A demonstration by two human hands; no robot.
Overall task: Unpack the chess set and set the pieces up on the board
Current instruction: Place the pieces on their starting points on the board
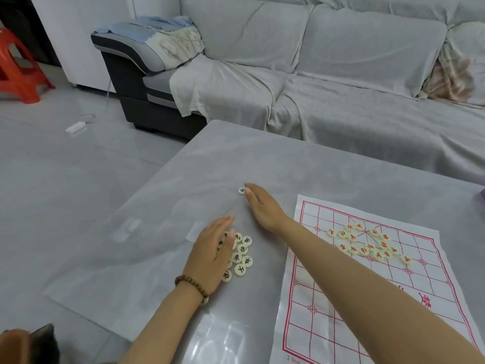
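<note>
Head view, stray piece [241,191]: 1 disc touching the fingertips of right hand [262,208], on their left.
Grip: fingers straight, holding nothing; right hand nearer.
Pile [240,269]: left hand [212,254] flat over it.

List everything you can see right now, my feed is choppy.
table: one, grey, glossy, in front of the sofa
board sheet: one, white with red grid, on the table's right side
red-lettered pieces: about sixteen, cream, bunched on the sheet's far half
black-lettered pieces: a bunch, partly hidden, cream, on the table left of the sheet
lone black-lettered piece: one, cream, farther out on the table
sofa: one, grey cover, behind the table
stool: one, red, far left on the floor
bracelet: one, brown beads, left wrist
left hand: flat on the black-lettered pieces
right hand: straight fingers touching the lone black-lettered piece
</note>
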